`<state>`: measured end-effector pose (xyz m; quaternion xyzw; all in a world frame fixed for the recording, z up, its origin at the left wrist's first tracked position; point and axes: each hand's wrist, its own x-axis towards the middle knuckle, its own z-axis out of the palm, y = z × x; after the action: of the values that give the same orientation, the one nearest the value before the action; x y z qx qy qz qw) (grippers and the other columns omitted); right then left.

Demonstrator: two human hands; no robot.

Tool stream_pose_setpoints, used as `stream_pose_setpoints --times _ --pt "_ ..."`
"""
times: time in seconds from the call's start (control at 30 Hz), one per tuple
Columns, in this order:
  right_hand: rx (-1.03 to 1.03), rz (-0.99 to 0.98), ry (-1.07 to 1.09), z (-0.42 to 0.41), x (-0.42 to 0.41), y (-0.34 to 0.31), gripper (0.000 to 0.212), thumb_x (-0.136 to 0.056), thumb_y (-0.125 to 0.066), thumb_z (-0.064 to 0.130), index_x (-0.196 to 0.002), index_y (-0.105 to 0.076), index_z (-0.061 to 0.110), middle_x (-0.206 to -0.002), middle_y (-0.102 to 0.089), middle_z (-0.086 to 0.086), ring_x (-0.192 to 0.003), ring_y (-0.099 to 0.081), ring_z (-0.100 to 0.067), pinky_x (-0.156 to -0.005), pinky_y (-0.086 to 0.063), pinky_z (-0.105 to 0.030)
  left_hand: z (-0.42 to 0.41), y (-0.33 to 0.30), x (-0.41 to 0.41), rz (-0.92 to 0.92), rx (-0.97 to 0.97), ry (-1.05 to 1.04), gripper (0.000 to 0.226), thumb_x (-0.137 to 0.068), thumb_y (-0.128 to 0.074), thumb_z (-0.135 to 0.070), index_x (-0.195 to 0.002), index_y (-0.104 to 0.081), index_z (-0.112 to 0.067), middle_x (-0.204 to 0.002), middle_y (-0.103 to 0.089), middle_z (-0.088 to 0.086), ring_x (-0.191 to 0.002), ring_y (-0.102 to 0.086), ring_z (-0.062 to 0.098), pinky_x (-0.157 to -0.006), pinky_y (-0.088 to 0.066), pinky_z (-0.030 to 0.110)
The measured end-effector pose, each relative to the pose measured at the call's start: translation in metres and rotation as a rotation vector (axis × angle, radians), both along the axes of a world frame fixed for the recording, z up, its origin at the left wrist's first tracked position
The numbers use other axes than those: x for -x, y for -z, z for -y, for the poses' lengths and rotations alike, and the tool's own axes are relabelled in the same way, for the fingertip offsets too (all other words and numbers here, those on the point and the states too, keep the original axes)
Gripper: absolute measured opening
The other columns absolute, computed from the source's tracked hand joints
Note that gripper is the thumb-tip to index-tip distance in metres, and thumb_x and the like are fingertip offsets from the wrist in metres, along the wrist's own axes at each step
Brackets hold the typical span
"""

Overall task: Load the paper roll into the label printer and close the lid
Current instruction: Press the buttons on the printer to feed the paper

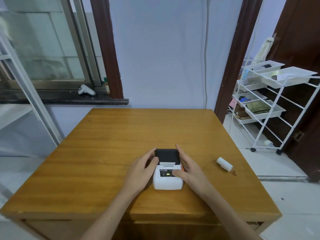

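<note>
The label printer (167,172) sat near the desk's (103,153) front edge, lid down. The left hand (142,172) and right hand (187,168), fingers spread, cupped its sides. The paper roll (224,164) lay near the right edge.

Small white plastic label printer (167,177) with black lid (166,156) down, green light lit on its front panel, flat on the wooden table. White cylindrical paper roll (224,164) on its side, well apart to the right.
</note>
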<state>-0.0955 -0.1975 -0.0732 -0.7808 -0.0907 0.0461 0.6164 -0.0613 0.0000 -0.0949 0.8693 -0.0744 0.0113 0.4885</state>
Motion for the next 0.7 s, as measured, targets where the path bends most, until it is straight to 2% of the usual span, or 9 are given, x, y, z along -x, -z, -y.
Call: stream_pose_setpoints --times 0.13,0.23,0.33,0.43,0.5,0.57,0.7 --pt "0.049 0.012 -0.011 -0.0004 -0.0012 0.0009 0.078 -0.078 -0.064 0.025 -0.137 -0.024 0.056 -0.146 -0.041 0.017 -0.131 -0.044 -0.001 -0.107 -0.043 -0.033 0.0008 -0.0008 0.0010 -0.006 0.014 0.006 0.054 -0.093 -0.043 -0.057 -0.145 -0.046 -0.042 -0.143 -0.056 -0.016 -0.133 -0.049 0.006 -0.110 -0.042 0.041" --pt "0.063 0.011 -0.034 -0.0022 -0.0020 -0.0019 0.079 -0.080 -0.060 0.024 -0.140 -0.019 0.053 -0.148 -0.032 0.015 -0.135 -0.036 -0.001 -0.109 -0.039 -0.031 0.0010 -0.0016 0.0022 -0.022 0.031 -0.002 0.066 -0.083 -0.038 -0.068 -0.145 -0.046 -0.045 -0.141 -0.057 -0.017 -0.131 -0.050 0.006 -0.110 -0.043 0.040" --pt "0.069 0.025 -0.050 -0.0021 -0.0025 -0.0009 0.080 -0.082 -0.059 0.023 -0.143 -0.017 0.053 -0.148 -0.031 0.018 -0.135 -0.035 0.000 -0.110 -0.038 -0.030 0.0015 -0.0030 0.0031 -0.025 0.032 -0.001 0.065 -0.084 -0.038 -0.068 -0.145 -0.046 -0.045 -0.140 -0.058 -0.017 -0.130 -0.051 0.005 -0.109 -0.043 0.041" --pt "0.098 0.049 -0.023 0.0003 -0.0032 0.0043 0.076 -0.084 -0.059 0.029 -0.147 -0.021 0.048 -0.147 -0.034 0.023 -0.133 -0.035 0.008 -0.108 -0.037 -0.025 0.0028 -0.0053 0.0045 -0.023 0.016 -0.004 0.059 -0.090 -0.041 -0.060 -0.146 -0.045 -0.043 -0.143 -0.057 -0.014 -0.132 -0.050 0.007 -0.109 -0.043 0.041" --pt "0.016 0.021 0.022 0.0020 -0.0047 0.0052 0.066 -0.091 -0.056 0.028 -0.147 -0.026 0.046 -0.144 -0.038 0.027 -0.128 -0.038 0.015 -0.100 -0.039 -0.015 0.0026 -0.0061 0.0047 -0.028 0.012 -0.006 0.064 -0.086 -0.038 -0.066 -0.146 -0.043 -0.045 -0.144 -0.056 -0.015 -0.133 -0.049 0.007 -0.109 -0.044 0.042" --pt "-0.072 -0.013 0.102 0.0030 -0.0056 0.0040 0.053 -0.099 -0.048 0.028 -0.147 -0.032 0.041 -0.143 -0.042 0.023 -0.129 -0.041 0.009 -0.095 -0.039 -0.010 0.0022 -0.0046 0.0043 -0.032 0.006 -0.002 0.064 -0.086 -0.038 -0.068 -0.146 -0.042 -0.047 -0.144 -0.055 -0.014 -0.134 -0.048 0.008 -0.109 -0.044 0.043" --pt "-0.037 0.002 0.180 0.0020 -0.0081 0.0075 0.043 -0.099 -0.048 0.029 -0.141 -0.045 0.034 -0.142 -0.051 0.016 -0.131 -0.046 0.000 -0.103 -0.041 -0.020 0.0018 -0.0038 0.0037 -0.033 -0.004 -0.005 0.066 -0.085 -0.036 -0.069 -0.146 -0.042 -0.047 -0.144 -0.055 -0.013 -0.133 -0.048 0.009 -0.108 -0.044 0.044"
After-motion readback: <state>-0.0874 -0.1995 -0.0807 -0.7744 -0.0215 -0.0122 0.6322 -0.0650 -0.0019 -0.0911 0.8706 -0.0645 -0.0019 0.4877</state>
